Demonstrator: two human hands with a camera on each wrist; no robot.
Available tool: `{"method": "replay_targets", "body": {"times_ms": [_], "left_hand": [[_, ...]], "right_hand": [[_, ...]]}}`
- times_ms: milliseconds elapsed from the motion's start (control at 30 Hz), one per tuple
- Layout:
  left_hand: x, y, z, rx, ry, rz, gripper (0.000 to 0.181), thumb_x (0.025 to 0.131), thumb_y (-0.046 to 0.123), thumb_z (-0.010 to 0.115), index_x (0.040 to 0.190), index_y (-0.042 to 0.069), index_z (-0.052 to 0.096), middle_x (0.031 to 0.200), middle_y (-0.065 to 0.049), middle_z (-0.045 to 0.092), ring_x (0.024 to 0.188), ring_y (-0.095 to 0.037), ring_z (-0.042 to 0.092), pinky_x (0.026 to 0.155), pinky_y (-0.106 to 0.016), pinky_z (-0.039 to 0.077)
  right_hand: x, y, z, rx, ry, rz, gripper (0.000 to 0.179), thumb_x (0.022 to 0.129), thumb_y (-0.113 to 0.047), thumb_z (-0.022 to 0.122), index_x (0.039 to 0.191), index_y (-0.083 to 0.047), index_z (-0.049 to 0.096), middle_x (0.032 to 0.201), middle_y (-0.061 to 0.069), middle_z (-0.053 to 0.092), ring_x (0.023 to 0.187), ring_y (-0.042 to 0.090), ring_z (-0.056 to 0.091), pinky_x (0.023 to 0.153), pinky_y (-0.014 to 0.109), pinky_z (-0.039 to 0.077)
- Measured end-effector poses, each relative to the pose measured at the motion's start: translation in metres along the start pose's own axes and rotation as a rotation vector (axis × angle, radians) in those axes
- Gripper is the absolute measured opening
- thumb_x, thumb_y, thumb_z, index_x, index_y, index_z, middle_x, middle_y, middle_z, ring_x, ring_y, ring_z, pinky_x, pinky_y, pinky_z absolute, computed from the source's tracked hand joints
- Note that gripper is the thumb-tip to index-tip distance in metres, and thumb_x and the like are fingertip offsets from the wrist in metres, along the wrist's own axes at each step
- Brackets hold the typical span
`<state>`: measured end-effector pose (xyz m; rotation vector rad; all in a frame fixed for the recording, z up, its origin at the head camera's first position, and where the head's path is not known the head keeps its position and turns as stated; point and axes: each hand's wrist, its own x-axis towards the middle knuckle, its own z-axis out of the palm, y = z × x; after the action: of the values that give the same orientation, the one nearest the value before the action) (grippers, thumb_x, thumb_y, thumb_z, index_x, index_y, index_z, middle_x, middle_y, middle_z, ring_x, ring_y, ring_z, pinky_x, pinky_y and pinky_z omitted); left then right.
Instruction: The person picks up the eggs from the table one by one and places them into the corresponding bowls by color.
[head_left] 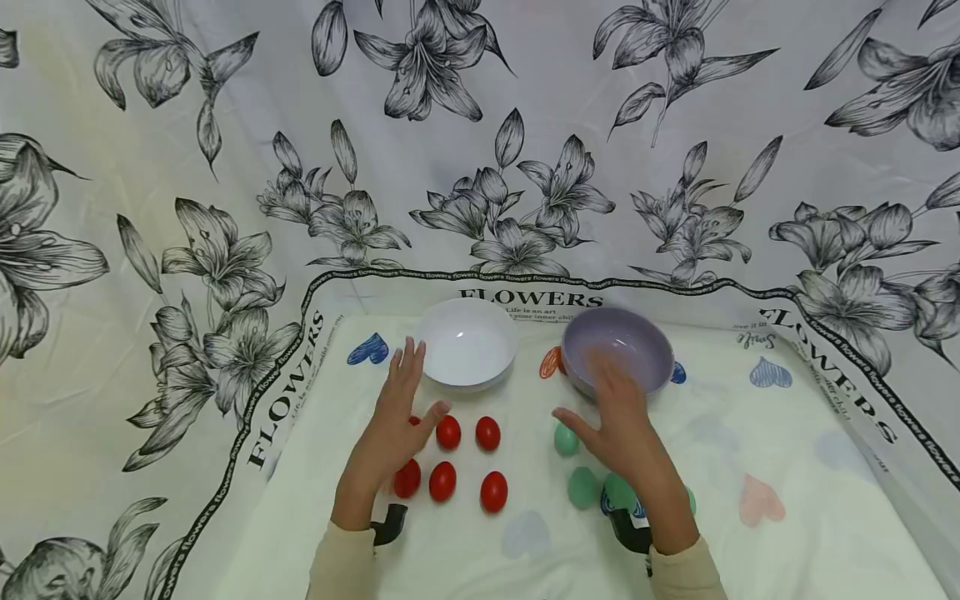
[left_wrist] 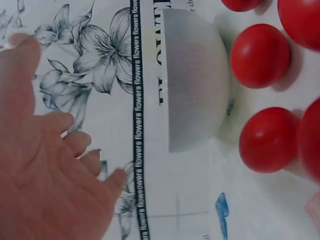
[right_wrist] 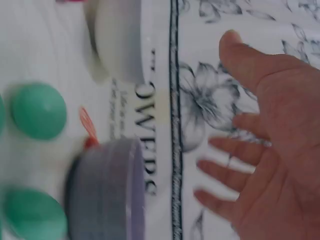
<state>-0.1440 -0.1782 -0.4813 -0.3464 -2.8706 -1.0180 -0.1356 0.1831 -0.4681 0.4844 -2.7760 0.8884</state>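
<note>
My left hand [head_left: 393, 425] is spread with nothing in it, its fingertips beside the left rim of the white bowl [head_left: 468, 346]. Below that bowl lie several red eggs [head_left: 442, 482] in two rows, a few partly covered by the hand. In the head view my right hand [head_left: 618, 417] overlaps the purple bowl [head_left: 652, 354], blurred at the fingers and holding nothing. Several green eggs [head_left: 583, 487] lie under and beside the right wrist, some partly hidden. The right wrist view shows the fingers apart, with two green eggs [right_wrist: 39, 111] near the purple bowl.
Beneath everything is a white cloth [head_left: 555, 575] printed with hearts and lettering. A floral curtain [head_left: 495, 83] rises behind the bowls. Black wrist mounts [head_left: 390, 525] sit on both wrists, below beige sleeves [head_left: 341, 567].
</note>
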Motion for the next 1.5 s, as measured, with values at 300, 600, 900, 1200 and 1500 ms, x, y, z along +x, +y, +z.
{"method": "replay_targets", "body": {"times_ms": [300,600,900,1200,1500], "left_hand": [[0.078,-0.066,-0.039,-0.125,-0.098,0.103,0.127,0.084,0.061,0.085,0.17,0.038,-0.005,0.177,0.012,-0.004,0.164,-0.032,0.007,0.123,-0.071,0.022],[0.114,-0.105,-0.001,-0.137,-0.331,0.081,0.154,0.073,0.058,0.094,0.168,0.018,-0.02,0.176,-0.002,-0.02,0.163,-0.033,-0.007,0.129,-0.062,0.013],[0.118,-0.115,0.013,-0.166,-0.324,0.045,0.159,0.069,0.053,0.099,0.167,0.024,-0.022,0.177,-0.002,-0.016,0.163,-0.036,0.002,0.128,-0.062,0.016],[0.129,-0.115,0.011,-0.312,-0.341,0.095,0.152,0.068,0.041,0.102,0.167,0.041,-0.013,0.177,0.002,0.009,0.16,-0.031,0.021,0.127,-0.062,0.022],[0.125,-0.114,0.014,-0.272,-0.367,0.038,0.153,0.073,0.052,0.096,0.168,0.023,-0.021,0.178,-0.008,-0.009,0.16,-0.04,0.018,0.123,-0.064,0.027]], "right_hand": [[0.012,-0.033,0.067,0.236,-0.296,-0.035,0.074,0.094,-0.04,0.081,0.159,-0.034,0.047,0.158,-0.009,0.052,0.147,0.018,0.049,0.118,0.046,0.045],[0.015,-0.037,0.111,0.147,-0.46,-0.057,0.074,0.091,-0.026,0.086,0.157,-0.022,0.053,0.159,-0.001,0.053,0.148,0.023,0.048,0.118,0.044,0.045],[0.02,-0.027,0.13,0.115,-0.409,-0.084,0.055,0.093,-0.026,0.084,0.144,-0.019,0.065,0.15,0.001,0.062,0.139,0.023,0.058,0.114,0.043,0.049],[0.036,-0.039,0.105,0.269,-0.374,-0.051,0.058,0.091,-0.025,0.086,0.145,-0.024,0.065,0.141,-0.007,0.067,0.127,0.022,0.066,0.106,0.041,0.056],[0.105,-0.046,0.09,0.444,-0.281,-0.19,0.061,0.09,-0.024,0.086,0.147,-0.018,0.063,0.146,-0.004,0.064,0.131,0.018,0.065,0.105,0.031,0.055]]}}
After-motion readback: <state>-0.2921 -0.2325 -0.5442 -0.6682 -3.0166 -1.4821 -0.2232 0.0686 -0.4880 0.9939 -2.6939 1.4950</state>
